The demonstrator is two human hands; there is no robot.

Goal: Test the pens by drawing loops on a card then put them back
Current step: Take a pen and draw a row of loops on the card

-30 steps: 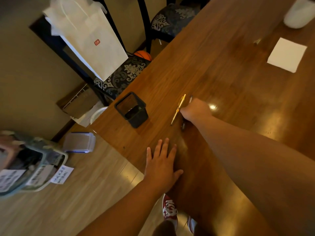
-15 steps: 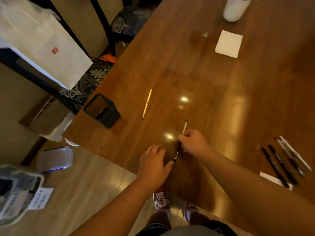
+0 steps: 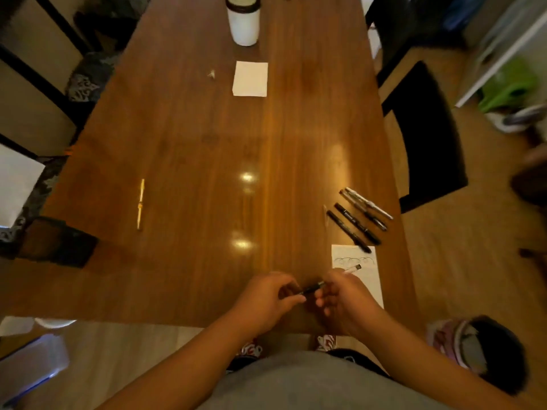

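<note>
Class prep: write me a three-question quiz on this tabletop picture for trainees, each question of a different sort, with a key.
1. True or false: the gold pen lies among the black pens.
2. Which card bears drawn loops? A) the near card beside the right hand; B) the far card by the white cup.
3. Fill in: the left hand and the right hand together hold one ____.
Key: 1 false; 2 A; 3 pen.
</note>
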